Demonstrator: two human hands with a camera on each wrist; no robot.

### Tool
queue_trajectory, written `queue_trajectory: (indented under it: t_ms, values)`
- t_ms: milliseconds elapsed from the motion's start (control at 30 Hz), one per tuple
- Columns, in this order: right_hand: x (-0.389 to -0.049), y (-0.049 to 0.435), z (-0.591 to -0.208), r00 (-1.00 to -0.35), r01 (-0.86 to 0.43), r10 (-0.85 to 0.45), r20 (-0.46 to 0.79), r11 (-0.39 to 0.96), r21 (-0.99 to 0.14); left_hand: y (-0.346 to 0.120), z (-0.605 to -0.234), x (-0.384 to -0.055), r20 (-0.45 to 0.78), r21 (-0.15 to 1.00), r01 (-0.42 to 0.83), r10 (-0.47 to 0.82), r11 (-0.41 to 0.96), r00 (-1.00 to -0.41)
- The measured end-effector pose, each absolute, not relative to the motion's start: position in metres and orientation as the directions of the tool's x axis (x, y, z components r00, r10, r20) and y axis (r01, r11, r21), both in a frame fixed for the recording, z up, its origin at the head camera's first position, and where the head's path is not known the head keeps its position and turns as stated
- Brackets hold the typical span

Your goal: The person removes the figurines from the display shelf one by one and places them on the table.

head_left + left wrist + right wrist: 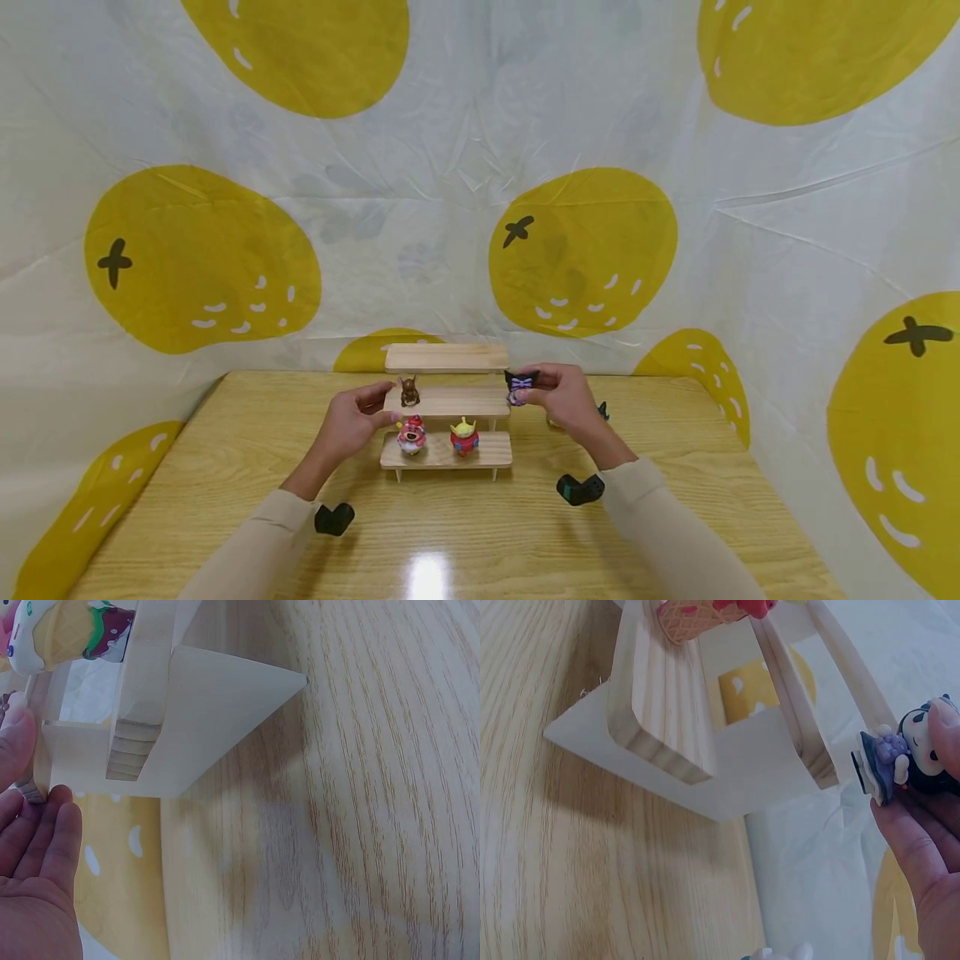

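From where I'm standing, the right hand is pinching a black-eared figurine between thumb and fingers, just beside the right end of the middle tier; I cannot tell whether its base is touching the wood. Its long axis is running roughly upright, ears pointing up and base down. The head view is showing its purple bow, while the right wrist view is showing its white face and dark, layered base. The left hand is gripping the left end of that tier, thumb towards the front corner and fingers behind; the left wrist view is showing those fingers lying close together.

Three tiers are making up the wooden display stand, which is standing on the bench near its back edge. One brown figurine is sitting by the middle tier's left end. Two more are standing on the bottom tier: a pink bear figurine near the left end and a green-headed alien figurine right of centre. Only the wrist views are clearly showing waffle patterns on these two, and the stand's pale side panel. One dark, pointed object is peeking out behind the right forearm, mostly hidden.
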State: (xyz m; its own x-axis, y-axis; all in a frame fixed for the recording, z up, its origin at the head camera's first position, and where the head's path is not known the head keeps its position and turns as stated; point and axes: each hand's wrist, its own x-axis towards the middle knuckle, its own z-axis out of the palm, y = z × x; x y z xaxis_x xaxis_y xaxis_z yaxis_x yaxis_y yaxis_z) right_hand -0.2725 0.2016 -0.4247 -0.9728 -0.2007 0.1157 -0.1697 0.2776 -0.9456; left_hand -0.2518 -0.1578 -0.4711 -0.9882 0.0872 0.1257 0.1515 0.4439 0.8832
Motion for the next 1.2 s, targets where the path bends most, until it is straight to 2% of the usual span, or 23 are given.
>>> queue_trajectory:
  t_ms: [1200]
  values:
    - [-0.269, 0.231, -0.425, -0.981, -0.145, -0.172, 0.091, 0.337, -0.930, -0.158, -0.469, -0.251, 0.123, 0.896, 0.148, 0.086, 0.418, -0.989]
